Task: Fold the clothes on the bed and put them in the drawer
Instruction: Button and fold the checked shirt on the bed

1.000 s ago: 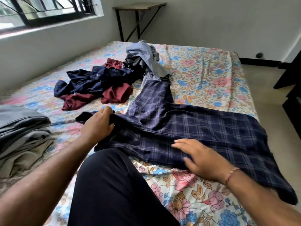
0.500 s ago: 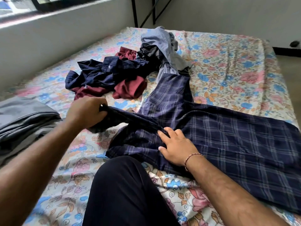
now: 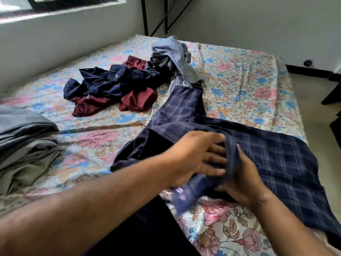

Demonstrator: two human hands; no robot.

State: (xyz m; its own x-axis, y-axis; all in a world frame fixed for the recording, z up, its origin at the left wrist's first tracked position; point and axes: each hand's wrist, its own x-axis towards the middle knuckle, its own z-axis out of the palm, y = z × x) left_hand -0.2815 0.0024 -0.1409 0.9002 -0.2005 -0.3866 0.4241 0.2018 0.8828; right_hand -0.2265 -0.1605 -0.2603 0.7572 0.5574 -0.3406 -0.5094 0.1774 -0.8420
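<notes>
- The left hand [image 3: 195,157] reaches across the body with fingers spread and fairly straight, lying against a raised fold of the navy plaid shirt [image 3: 276,163]; motion blur softens its edges.
- The right hand [image 3: 241,182] sits just beside it, on the other side of that fold, with its fingers curled into the cloth and pinching the fold; the exact grip is partly hidden by fabric.
- Between the two hands the fold stands up as a narrow ridge, and a blurred flap of the same shirt hangs below the left hand toward the dark trouser leg [image 3: 147,228] at the bottom of the view.
- The rest of the plaid shirt lies spread on the bed [image 3: 239,80], its body running right toward the mattress edge and one sleeve stretching away toward the far pile.
- Further off, an unfolded heap of navy and maroon clothes [image 3: 114,89] lies on the floral sheet, touching a crumpled pale blue checked garment [image 3: 175,52].
- At the left edge sits a stack of folded grey garments [image 3: 24,141], well apart from the hands.
- Beyond the bed stand a black metal frame against the wall [image 3: 155,15] and a window [image 3: 55,4].
</notes>
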